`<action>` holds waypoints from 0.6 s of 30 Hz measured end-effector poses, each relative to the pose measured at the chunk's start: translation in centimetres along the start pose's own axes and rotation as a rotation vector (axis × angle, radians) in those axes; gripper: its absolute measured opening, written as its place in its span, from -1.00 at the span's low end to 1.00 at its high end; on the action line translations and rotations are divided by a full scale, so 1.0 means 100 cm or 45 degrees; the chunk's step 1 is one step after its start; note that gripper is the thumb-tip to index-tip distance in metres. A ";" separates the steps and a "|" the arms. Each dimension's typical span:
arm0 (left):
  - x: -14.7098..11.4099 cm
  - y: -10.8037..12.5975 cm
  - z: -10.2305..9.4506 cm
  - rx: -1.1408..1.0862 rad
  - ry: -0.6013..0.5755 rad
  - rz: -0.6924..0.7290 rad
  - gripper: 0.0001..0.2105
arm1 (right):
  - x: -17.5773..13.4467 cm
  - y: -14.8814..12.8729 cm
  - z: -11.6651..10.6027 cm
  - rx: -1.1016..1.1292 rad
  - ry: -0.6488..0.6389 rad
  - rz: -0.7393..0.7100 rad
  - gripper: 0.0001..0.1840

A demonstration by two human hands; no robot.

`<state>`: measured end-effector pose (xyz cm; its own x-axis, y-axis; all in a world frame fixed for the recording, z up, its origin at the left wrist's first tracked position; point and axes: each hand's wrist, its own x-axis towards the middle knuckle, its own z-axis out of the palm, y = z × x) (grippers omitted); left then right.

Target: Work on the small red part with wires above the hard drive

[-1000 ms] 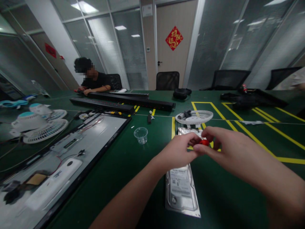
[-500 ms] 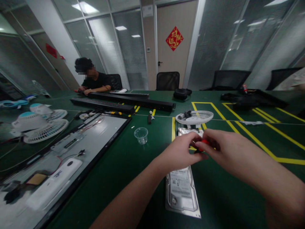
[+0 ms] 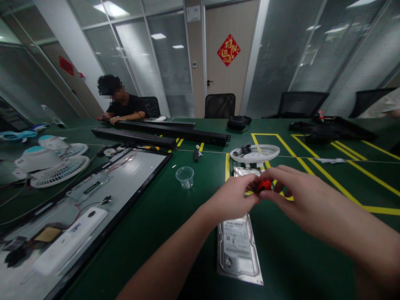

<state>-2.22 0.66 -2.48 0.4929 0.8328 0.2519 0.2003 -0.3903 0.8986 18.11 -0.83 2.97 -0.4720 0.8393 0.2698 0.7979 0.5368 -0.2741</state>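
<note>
Between my two hands is a small red-and-black object (image 3: 265, 186), mostly covered by fingers, so its kind is unclear. My left hand (image 3: 236, 196) is closed, pinching its left side. From the right, my right hand (image 3: 295, 187) grips it with thumb and curled fingers. Both hands hover over a silver hard drive (image 3: 239, 250), which lies label up on the green table, its far end hidden by my left hand. Just beyond my hands another silver metal piece (image 3: 245, 171) shows in part.
A clear plastic cup (image 3: 185, 178) stands left of my hands. Further left lies a large opened panel (image 3: 137, 166) with a white power bank-like device (image 3: 73, 241). Ahead is a white fan grille (image 3: 268, 153). Long black bars (image 3: 193, 135) lie near a seated person (image 3: 125, 104).
My right hand has shifted slightly and its fingers have changed their grip, showing more of the red object. My left hand has turned a little. The hard drive and cup stay put.
</note>
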 end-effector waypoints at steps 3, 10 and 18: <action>0.000 -0.003 0.001 -0.015 -0.009 -0.010 -0.76 | 0.001 0.002 0.002 -0.035 -0.002 -0.038 -0.76; -0.001 -0.001 0.002 0.002 0.009 0.056 -0.65 | 0.001 0.003 0.004 -0.096 -0.036 0.103 -0.79; -0.001 0.004 0.002 0.092 0.034 0.080 -0.80 | 0.005 -0.008 0.006 -0.277 -0.109 0.341 -0.52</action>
<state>-2.01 0.34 -2.28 0.4837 0.8158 0.3171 0.2309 -0.4684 0.8528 17.02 -0.79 2.78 -0.2579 0.9568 0.1341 0.9544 0.2739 -0.1188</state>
